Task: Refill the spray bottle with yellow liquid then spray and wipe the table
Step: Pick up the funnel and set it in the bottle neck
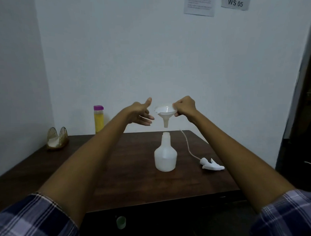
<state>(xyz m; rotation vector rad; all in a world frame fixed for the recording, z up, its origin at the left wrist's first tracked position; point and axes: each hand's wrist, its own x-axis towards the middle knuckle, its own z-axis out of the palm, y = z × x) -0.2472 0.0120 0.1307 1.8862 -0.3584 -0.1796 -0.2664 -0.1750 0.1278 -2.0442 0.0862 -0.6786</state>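
White plastic funnel [166, 111], light and stiff, hangs just above the open neck of the empty spray bottle [165, 153] mid-table, pinched at its rim by the right hand [185, 108]. The left hand [139, 113] hovers beside it, fingers straight, holding nothing. A rim grip looks safest.

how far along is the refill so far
Early. Done: the spray head is off, lying beside the open spray bottle. In hand: the right hand holds the funnel above its neck. Left: pouring from the yellow bottle, recapping, spraying, wiping.
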